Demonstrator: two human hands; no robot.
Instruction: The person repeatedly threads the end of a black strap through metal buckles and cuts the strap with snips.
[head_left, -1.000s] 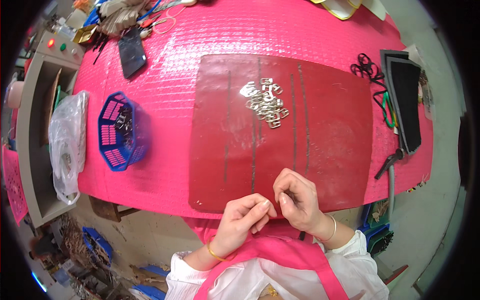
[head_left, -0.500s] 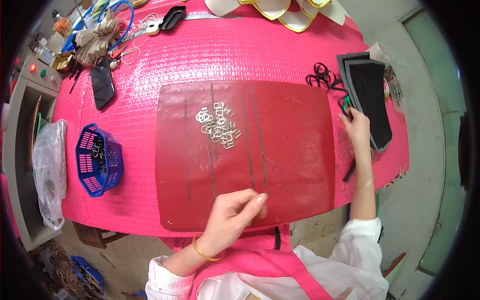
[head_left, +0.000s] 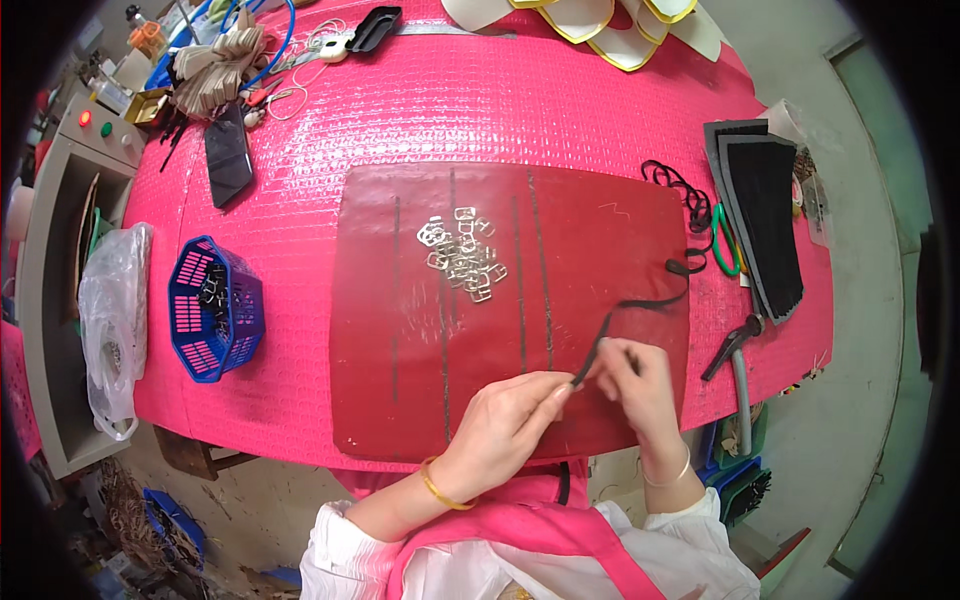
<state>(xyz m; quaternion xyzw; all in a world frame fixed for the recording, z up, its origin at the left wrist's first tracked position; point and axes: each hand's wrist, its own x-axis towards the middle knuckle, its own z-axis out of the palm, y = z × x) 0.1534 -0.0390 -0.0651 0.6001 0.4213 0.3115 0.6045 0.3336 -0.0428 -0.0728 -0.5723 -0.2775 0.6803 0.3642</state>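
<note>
My left hand (head_left: 512,418) is closed, with thumb and forefinger pinching the end of a thin black strap (head_left: 606,327) over the front of the dark red mat (head_left: 620,230). Close beside it my right hand (head_left: 640,388) has its fingers curled at the same strap; they are slightly blurred. From my fingers the strap runs back across the mat's right side to a loose black coil (head_left: 675,180). A pile of small silver metal buckles (head_left: 465,260) lies on the mat, left of its middle.
At left stand a blue basket (head_left: 228,325) with small metal pieces and a phone (head_left: 229,155). Green-handled scissors (head_left: 722,240), black panels (head_left: 762,215) and a dark-headed tool with a grey handle (head_left: 740,380) lie at right. White yellow-edged pieces (head_left: 580,18) are at the back.
My right hand has come from the scissors at the right to beside my left hand, and the strap now stretches over the mat. My left hand now pinches its end.
</note>
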